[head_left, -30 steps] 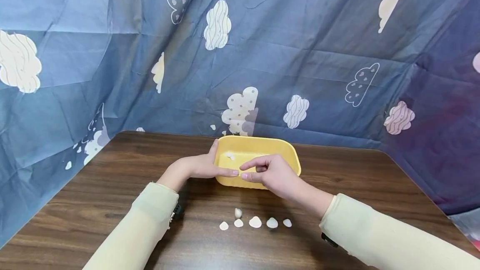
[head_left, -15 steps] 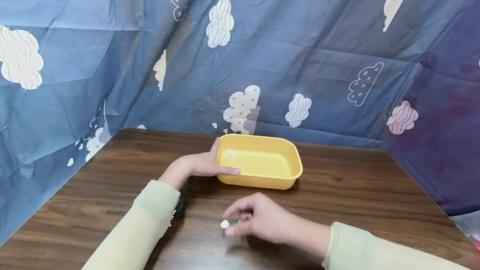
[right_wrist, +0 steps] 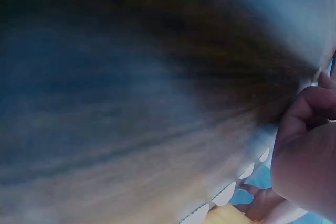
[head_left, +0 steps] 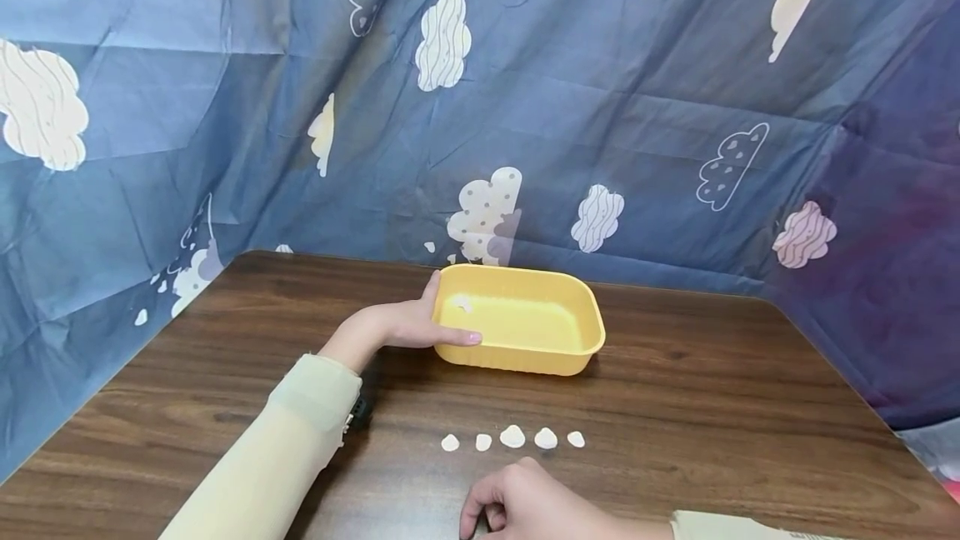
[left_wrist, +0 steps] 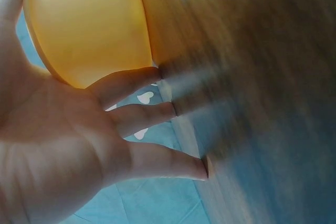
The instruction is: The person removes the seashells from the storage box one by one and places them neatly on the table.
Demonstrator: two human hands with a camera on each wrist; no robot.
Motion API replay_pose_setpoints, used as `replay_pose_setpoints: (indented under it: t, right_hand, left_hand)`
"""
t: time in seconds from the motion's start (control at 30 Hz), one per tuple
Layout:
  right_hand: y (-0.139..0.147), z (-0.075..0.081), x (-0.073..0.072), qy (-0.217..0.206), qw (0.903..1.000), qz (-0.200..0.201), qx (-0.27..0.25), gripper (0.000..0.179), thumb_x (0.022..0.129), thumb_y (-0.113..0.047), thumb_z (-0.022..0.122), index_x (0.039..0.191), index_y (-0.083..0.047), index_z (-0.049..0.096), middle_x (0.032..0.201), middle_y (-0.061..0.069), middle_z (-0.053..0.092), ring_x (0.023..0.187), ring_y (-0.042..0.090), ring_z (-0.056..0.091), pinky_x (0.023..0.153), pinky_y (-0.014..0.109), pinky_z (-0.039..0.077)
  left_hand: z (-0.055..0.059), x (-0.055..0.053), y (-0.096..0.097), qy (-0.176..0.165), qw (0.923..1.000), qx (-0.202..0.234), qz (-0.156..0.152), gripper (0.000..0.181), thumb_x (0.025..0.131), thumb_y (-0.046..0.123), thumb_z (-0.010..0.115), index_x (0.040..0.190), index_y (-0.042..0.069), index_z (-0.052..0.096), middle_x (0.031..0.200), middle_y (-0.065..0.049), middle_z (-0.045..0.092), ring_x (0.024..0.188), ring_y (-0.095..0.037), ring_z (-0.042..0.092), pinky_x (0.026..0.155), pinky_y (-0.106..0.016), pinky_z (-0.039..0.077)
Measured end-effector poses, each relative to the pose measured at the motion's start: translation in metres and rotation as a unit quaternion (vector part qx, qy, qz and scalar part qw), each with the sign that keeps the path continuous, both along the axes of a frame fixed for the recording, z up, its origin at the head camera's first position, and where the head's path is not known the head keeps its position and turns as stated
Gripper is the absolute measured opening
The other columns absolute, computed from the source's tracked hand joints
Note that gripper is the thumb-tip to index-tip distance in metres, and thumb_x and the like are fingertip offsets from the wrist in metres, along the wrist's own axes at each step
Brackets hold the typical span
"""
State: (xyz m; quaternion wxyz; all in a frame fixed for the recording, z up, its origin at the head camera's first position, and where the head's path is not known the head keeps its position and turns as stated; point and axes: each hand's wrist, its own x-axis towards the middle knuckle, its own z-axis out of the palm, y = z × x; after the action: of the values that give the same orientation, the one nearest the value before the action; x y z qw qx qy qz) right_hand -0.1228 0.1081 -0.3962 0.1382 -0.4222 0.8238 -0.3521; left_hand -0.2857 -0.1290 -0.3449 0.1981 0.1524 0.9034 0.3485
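My left hand point(head_left: 405, 325) rests against the left end of a yellow plastic basin point(head_left: 592, 332). Its thumb lies along the front wall and a finger reaches up the far side; in the left wrist view the fingers are straight and spread. A small white shell point(head_left: 462, 303) lies inside the basin's left end. In front stands a row of several white seashells point(head_left: 512, 437) on the table. My right hand point(head_left: 525, 502) is low at the front edge of view, its fingers curled. Between its fingertips the right wrist view shows a small pale thing point(right_wrist: 316, 77), apparently the rounded shell, mostly hidden.
The dark wood-grain table point(head_left: 712, 407) stretches wide to both sides. A blue cloud-patterned cloth point(head_left: 555, 107) hangs behind it and along the sides. The basin stands near the table's back edge.
The right hand has moved from above the basin to the shell row, then nearer the body. The rounded shell behind the row is gone from its spot. The left hand stays at the basin.
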Motion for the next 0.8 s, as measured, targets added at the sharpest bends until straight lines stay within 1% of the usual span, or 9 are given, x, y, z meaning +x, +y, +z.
replay_pose_setpoints:
  t: [0.03,0.1,0.17,0.23,0.3,0.43,0.57,0.67,0.8]
  right_hand:
    - [-0.001,0.000,0.000,0.000,1.0000,-0.003,-0.002,0.014,0.082,0.004,0.080,0.085,-0.010,0.078,0.057,-0.011,0.047,0.059,-0.016,0.036,0.055,0.009,0.039]
    - [-0.004,0.002,0.000,-0.019,0.9997,-0.017,-0.005,0.010,0.085,-0.001,0.081,0.083,-0.011,0.078,0.056,-0.012,0.048,0.057,-0.015,0.037,0.053,0.010,0.038]
    - [-0.008,0.005,-0.001,-0.029,0.9988,-0.038,0.000,0.009,0.089,-0.009,0.084,0.082,-0.014,0.079,0.057,-0.015,0.048,0.055,-0.013,0.038,0.051,0.011,0.037]
    - [-0.013,0.009,-0.004,-0.038,0.9974,-0.061,0.004,0.010,0.089,-0.016,0.086,0.082,-0.016,0.079,0.059,-0.017,0.052,0.056,-0.011,0.041,0.053,0.013,0.039]
    - [-0.017,0.011,-0.007,-0.029,0.9962,-0.080,0.015,0.010,0.088,-0.018,0.087,0.082,-0.019,0.079,0.062,-0.019,0.057,0.058,-0.011,0.044,0.055,0.014,0.041]
    - [-0.027,0.014,-0.016,-0.011,0.9956,-0.087,0.032,0.008,0.089,-0.019,0.086,0.084,-0.022,0.081,0.065,-0.018,0.063,0.060,-0.011,0.045,0.060,0.014,0.043]
    - [-0.032,0.014,-0.022,-0.015,0.9959,-0.083,0.031,0.006,0.092,-0.019,0.084,0.088,-0.023,0.083,0.067,-0.016,0.068,0.061,-0.010,0.047,0.062,0.014,0.044]
    - [-0.032,0.014,-0.024,-0.014,0.9959,-0.085,0.027,0.006,0.093,-0.018,0.083,0.090,-0.024,0.084,0.078,-0.018,0.075,0.066,-0.011,0.050,0.066,0.014,0.046]
    - [-0.029,0.014,-0.024,-0.020,0.9958,-0.086,0.022,0.006,0.093,-0.016,0.083,0.092,-0.022,0.085,0.081,-0.017,0.076,0.068,-0.011,0.051,0.067,0.014,0.047]
  left_hand:
    - [0.000,0.000,0.000,-0.001,1.0000,-0.001,-0.002,0.141,0.088,0.067,0.074,0.165,0.006,-0.027,0.178,-0.024,-0.002,0.158,-0.034,0.032,0.129,-0.049,0.031]
    - [-0.001,0.001,0.000,0.001,1.0000,-0.004,-0.003,0.141,0.088,0.068,0.074,0.165,0.006,-0.027,0.178,-0.024,-0.002,0.158,-0.034,0.032,0.129,-0.049,0.031]
    - [0.000,0.001,0.001,0.003,1.0000,-0.006,-0.003,0.140,0.088,0.068,0.073,0.166,0.006,-0.027,0.179,-0.024,-0.003,0.159,-0.033,0.030,0.130,-0.049,0.030]
    - [0.000,0.001,0.001,0.005,1.0000,-0.006,-0.003,0.141,0.088,0.068,0.073,0.166,0.006,-0.026,0.178,-0.024,-0.003,0.159,-0.034,0.031,0.130,-0.050,0.030]
    - [0.000,0.002,0.001,0.004,0.9999,-0.009,-0.003,0.141,0.088,0.069,0.073,0.166,0.007,-0.027,0.179,-0.023,-0.004,0.160,-0.033,0.030,0.130,-0.050,0.030]
    - [-0.001,0.002,0.000,-0.002,0.9999,-0.015,-0.001,0.141,0.087,0.070,0.073,0.166,0.008,-0.027,0.179,-0.022,-0.004,0.159,-0.033,0.032,0.129,-0.049,0.031]
    - [0.000,0.003,0.000,0.002,0.9997,-0.025,0.002,0.143,0.086,0.072,0.074,0.166,0.009,-0.027,0.179,-0.023,0.001,0.157,-0.033,0.036,0.128,-0.049,0.033]
    - [0.001,0.003,0.000,0.007,0.9997,-0.025,0.000,0.143,0.086,0.072,0.073,0.166,0.009,-0.027,0.179,-0.023,0.002,0.157,-0.033,0.036,0.128,-0.049,0.033]
    - [0.002,0.003,0.000,0.001,0.9997,-0.026,0.002,0.143,0.086,0.073,0.073,0.166,0.009,-0.027,0.179,-0.023,0.000,0.158,-0.033,0.035,0.128,-0.049,0.033]
